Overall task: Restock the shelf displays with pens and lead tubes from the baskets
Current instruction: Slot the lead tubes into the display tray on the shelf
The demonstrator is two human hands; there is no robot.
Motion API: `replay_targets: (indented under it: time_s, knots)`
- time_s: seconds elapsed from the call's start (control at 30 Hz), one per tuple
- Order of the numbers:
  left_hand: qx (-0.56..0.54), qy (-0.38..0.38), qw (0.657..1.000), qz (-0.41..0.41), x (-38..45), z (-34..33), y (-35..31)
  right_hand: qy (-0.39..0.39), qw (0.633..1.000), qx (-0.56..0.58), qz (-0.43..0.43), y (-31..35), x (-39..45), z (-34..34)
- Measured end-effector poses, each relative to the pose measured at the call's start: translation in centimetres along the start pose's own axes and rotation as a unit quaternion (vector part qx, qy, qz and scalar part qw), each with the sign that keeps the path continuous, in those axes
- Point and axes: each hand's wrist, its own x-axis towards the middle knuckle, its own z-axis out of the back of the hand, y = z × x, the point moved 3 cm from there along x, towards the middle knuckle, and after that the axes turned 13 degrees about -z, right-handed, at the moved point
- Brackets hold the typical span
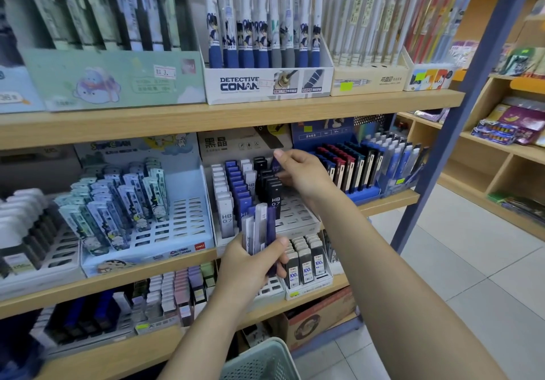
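My left hand grips a bundle of lead tubes, blue, clear and white, upright in front of the middle shelf. My right hand pinches one blue lead tube at the back of a white slotted display tray. That tray holds rows of white, blue and black HB 0.7 lead tubes; its right-hand slots stand bare. A pale green basket shows at the bottom edge, below my arms.
Pen display boxes, one marked Detective Conan, fill the top shelf. A cartoon lead-tube tray sits left of the white tray, a blue tray right of it. A blue metal post and tiled floor lie right.
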Motion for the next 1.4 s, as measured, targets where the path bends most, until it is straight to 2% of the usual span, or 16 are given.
replay_targets:
  time_s: [0.37, 0.63, 0.93, 1.03, 1.4]
  knots:
    - [-0.010, 0.005, 1.000, -0.003, 0.3, 0.1, 0.2, -0.024, 0.999, -0.042, -0.017, 0.8, 0.9, -0.5]
    - [-0.018, 0.009, 1.000, -0.008, 0.4, -0.1, 0.1, -0.038, 0.998, -0.027, -0.043, 1.2, 1.4, -0.6]
    - [-0.016, 0.011, 1.000, -0.012, 0.3, 0.0, 0.0, -0.033, 0.994, -0.102, -0.038, 1.4, 0.8, -0.5]
    - [-0.018, 0.008, 1.000, -0.011, 0.3, 0.0, 0.0, -0.028, 0.996, -0.074, -0.040, 1.5, 0.8, -0.5]
    - [-0.007, 0.007, 1.000, -0.009, 0.4, 0.1, 0.0, -0.090, 0.996, 0.013, -0.025, 1.5, 1.6, -1.3]
